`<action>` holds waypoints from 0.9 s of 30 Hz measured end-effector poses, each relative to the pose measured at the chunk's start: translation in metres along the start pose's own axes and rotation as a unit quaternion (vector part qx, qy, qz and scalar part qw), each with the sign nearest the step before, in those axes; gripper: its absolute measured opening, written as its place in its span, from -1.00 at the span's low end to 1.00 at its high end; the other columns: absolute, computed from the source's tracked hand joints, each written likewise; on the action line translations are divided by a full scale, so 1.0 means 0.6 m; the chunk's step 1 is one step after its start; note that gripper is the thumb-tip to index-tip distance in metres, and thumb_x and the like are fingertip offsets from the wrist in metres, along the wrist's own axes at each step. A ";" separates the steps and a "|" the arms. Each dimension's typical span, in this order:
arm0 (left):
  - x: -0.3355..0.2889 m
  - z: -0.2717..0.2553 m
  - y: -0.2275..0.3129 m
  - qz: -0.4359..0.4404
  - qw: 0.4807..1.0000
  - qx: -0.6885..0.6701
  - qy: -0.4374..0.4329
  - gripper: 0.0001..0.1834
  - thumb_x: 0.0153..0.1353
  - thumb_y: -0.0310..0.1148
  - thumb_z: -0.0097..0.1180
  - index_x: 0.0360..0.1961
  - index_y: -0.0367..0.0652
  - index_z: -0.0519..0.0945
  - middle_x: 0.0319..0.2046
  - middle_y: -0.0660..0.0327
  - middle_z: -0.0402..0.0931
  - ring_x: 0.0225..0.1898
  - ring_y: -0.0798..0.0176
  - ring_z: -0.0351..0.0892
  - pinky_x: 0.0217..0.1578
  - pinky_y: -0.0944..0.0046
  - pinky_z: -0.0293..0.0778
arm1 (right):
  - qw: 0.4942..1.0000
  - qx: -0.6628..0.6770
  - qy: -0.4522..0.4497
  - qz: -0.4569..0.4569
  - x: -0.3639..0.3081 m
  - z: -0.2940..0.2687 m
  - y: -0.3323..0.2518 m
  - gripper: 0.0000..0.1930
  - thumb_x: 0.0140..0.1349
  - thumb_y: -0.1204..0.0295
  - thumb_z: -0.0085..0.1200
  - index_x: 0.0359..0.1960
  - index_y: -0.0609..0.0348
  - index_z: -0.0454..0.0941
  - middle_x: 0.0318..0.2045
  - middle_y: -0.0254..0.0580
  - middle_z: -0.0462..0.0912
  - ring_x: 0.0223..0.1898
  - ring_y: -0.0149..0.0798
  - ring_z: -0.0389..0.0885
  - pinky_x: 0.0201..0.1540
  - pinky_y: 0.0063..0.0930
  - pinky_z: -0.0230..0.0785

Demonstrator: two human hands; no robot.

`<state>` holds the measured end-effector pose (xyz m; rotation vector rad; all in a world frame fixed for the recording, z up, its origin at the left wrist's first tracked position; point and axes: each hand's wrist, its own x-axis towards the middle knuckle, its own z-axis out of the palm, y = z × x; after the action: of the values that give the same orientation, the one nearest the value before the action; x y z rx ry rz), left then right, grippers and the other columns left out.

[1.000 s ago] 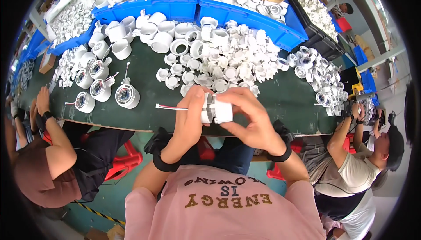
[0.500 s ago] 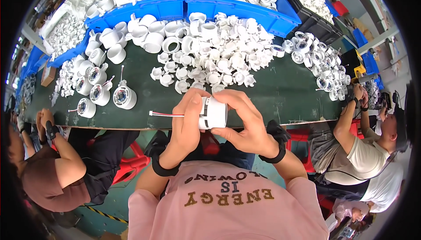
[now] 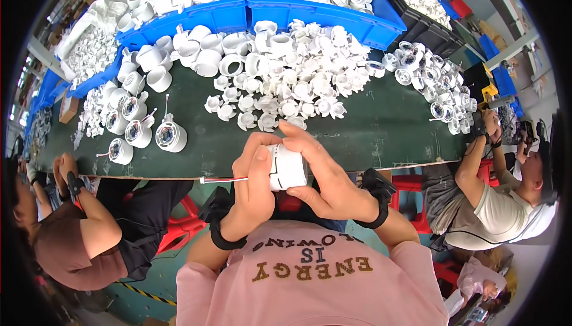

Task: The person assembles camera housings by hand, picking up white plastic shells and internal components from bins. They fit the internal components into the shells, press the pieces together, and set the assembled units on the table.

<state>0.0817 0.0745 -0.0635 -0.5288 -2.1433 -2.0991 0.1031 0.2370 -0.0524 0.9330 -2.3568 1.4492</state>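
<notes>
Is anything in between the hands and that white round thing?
No. Both the left hand and the right hand already clasp the white round housing, fingers directly on it, above the near edge of the green table.

A long workbench with a dark green top point(image 3: 393, 129) runs across the room, with blue plastic bins point(image 3: 322, 13) lined along its far edge and a darker bin point(image 3: 417, 25) beside them. Under the bench stand red plastic stools point(image 3: 179, 231) on a green floor point(image 3: 155, 278) marked with a yellow-and-black striped line point(image 3: 149, 293). Even, bright light falls over the whole bench, and further benches with blue bins stretch away at the left and right edges.
</notes>
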 end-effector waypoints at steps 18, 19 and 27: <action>-0.020 0.004 0.012 0.042 0.999 0.009 -0.002 -0.64 0.34 -0.26 -0.34 -0.18 -0.35 0.40 -0.48 0.04 0.49 -0.50 0.23 0.49 -0.47 0.27 0.37 | 0.995 0.087 -0.045 -0.024 -0.013 0.027 -0.004 -0.11 -0.08 0.67 0.00 0.32 0.27 -0.21 0.33 0.31 -0.09 0.39 0.23 -0.09 0.37 -0.03 -0.20; -0.020 0.005 0.005 0.042 0.999 0.009 -0.001 -0.64 0.34 -0.26 -0.34 -0.18 -0.35 0.40 -0.48 0.04 0.49 -0.50 0.23 0.49 -0.47 0.27 0.37 | 0.995 0.088 -0.045 -0.024 -0.012 0.027 -0.001 -0.11 -0.08 0.67 0.00 0.32 0.27 -0.21 0.33 0.31 -0.09 0.39 0.23 -0.09 0.37 -0.03 -0.20; 0.043 0.010 -0.077 -0.201 0.970 -0.132 0.038 -0.62 0.33 -0.25 -0.06 0.02 -0.32 0.31 -0.14 0.05 0.44 -0.24 0.24 0.48 -0.25 0.27 0.44 | 0.980 -0.091 0.033 0.174 0.009 0.038 0.059 -0.22 0.08 0.57 0.16 0.32 0.37 0.01 0.23 0.24 0.22 0.11 0.08 0.44 0.05 -0.28 0.38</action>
<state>0.0445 0.0856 -0.0999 -0.0233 -2.0791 -2.5861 0.0802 0.2264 -0.0861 0.4354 -2.6438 1.3178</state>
